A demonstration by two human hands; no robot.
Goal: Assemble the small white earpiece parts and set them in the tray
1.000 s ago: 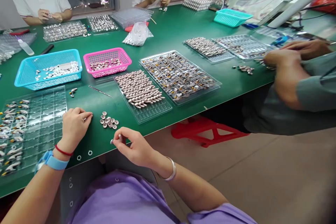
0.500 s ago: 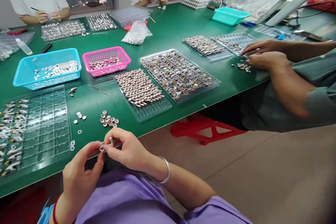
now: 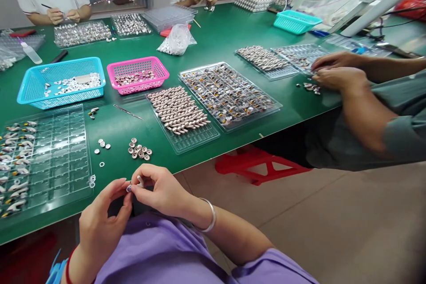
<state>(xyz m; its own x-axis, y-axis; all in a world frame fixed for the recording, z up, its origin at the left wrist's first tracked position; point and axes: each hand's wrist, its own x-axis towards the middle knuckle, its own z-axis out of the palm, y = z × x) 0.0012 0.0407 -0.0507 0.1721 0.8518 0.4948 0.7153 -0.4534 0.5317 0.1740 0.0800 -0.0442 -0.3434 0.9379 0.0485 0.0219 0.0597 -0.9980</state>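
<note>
Just over the table's front edge, my left hand (image 3: 107, 213) and my right hand (image 3: 163, 190) meet at the fingertips. They pinch a small white earbud shell (image 3: 140, 180) between them; its stem sticks up beside my right fingers. A shiny round end (image 3: 129, 188) shows between both thumbs, and the rest is covered by fingers. Beyond my hands lies a loose cluster of round metallic caps (image 3: 140, 149). Small white discs (image 3: 101, 143) and a white ring (image 3: 101, 164) lie left of it. A clear compartment tray (image 3: 60, 155) is on the left, its left columns filled with earbud parts.
A blue basket (image 3: 63, 102) and a pink basket (image 3: 138, 86) stand behind, near thin metal tweezers (image 3: 128, 112). Trays of beige stems (image 3: 178, 111) and assembled parts (image 3: 229, 93) lie to the right. A co-worker's hands (image 3: 339, 71) work at the right; two people sit opposite.
My hands keep the same pinch on the earbud shell, with only a slight shift of the fingers. The view has moved a little, so the table items appear slightly right.
</note>
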